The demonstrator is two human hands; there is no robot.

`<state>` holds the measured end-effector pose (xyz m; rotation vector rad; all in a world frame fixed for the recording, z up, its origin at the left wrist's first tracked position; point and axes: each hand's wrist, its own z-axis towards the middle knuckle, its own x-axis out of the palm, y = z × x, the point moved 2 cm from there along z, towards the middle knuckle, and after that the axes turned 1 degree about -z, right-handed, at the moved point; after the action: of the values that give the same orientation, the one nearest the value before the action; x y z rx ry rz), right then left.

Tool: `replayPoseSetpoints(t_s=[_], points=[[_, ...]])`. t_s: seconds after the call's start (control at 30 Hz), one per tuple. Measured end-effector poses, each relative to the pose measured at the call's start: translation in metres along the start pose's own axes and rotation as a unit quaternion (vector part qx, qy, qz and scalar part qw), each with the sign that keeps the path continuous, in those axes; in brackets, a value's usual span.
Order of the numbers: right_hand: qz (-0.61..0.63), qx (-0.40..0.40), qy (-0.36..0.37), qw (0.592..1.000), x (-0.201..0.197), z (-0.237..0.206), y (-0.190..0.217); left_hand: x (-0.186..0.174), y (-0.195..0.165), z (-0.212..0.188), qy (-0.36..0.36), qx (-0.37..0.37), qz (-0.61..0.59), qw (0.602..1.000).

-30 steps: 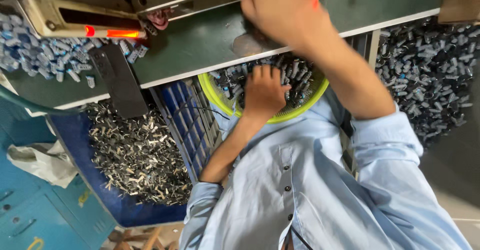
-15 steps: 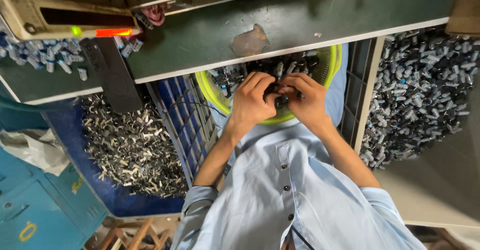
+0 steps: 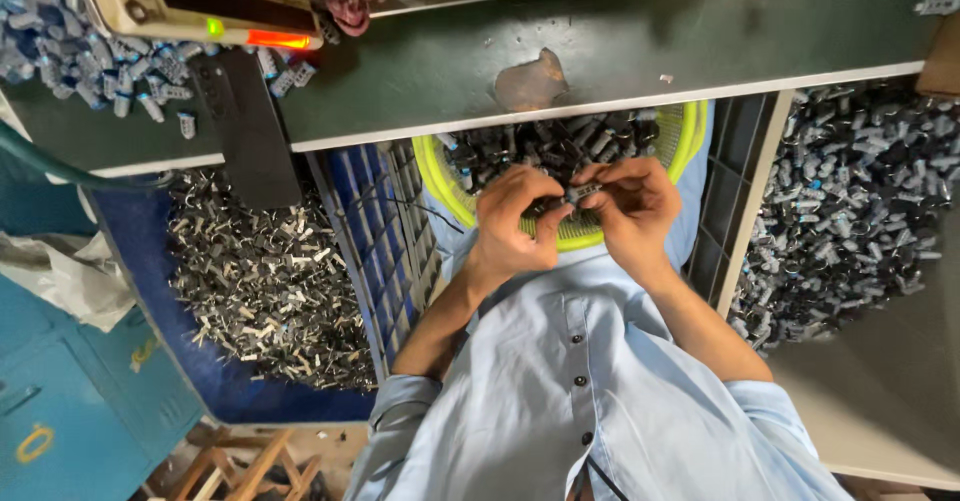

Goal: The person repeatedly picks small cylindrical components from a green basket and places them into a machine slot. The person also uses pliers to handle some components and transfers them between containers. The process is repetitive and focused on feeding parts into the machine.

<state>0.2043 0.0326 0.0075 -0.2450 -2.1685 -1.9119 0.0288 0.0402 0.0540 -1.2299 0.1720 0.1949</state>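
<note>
My left hand (image 3: 512, 223) and my right hand (image 3: 632, 211) meet over a yellow-green round basket (image 3: 432, 173) that sits in my lap under the table edge. Between the fingertips of both hands I pinch a small dark part (image 3: 577, 193). The basket holds several similar small dark parts (image 3: 545, 151). My light blue shirt sleeves fill the lower part of the view.
A green table top (image 3: 650, 41) runs across the top, with a beige machine (image 3: 190, 1) showing red and green lights and a pile of bluish-white parts (image 3: 60, 46). A blue crate of metal pieces (image 3: 260, 281) lies left; a bin of grey-black parts (image 3: 860, 191) lies right.
My right arm came back down from the table top to the basket. My left hand lifted out of the basket, and both hands now pinch a small part together.
</note>
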Motion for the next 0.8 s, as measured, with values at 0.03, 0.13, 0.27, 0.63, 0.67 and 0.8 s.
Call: replayPoseSetpoints(t_s=[0.03, 0.13, 0.27, 0.63, 0.67, 0.8], points=[[-0.004, -0.009, 0.012, 1.000, 0.000, 0.000, -0.002, -0.002, -0.001, 0.000, -0.001, 0.010, 0.002, 1.000], [-0.020, -0.014, 0.026, 0.999, 0.000, -0.006, -0.006, -0.010, -0.006, -0.003, 0.008, 0.010, -0.005, 1.000], [-0.027, -0.002, 0.012, 1.000, 0.003, -0.012, -0.014, -0.011, -0.011, -0.006, 0.012, -0.071, -0.043, 0.997], [0.431, 0.247, -0.026, 0.868, -0.007, 0.010, -0.028, -0.031, 0.005, -0.043, 0.008, -0.268, -0.300, 0.915], [0.417, 0.244, -0.027, 0.875, -0.006, 0.012, -0.027, -0.027, 0.014, -0.047, 0.014, -0.316, -0.275, 0.908], [0.257, 0.169, -0.063, 0.950, 0.006, 0.036, -0.001, -0.018, 0.033, -0.055, 0.051, -0.337, -0.151, 0.928]])
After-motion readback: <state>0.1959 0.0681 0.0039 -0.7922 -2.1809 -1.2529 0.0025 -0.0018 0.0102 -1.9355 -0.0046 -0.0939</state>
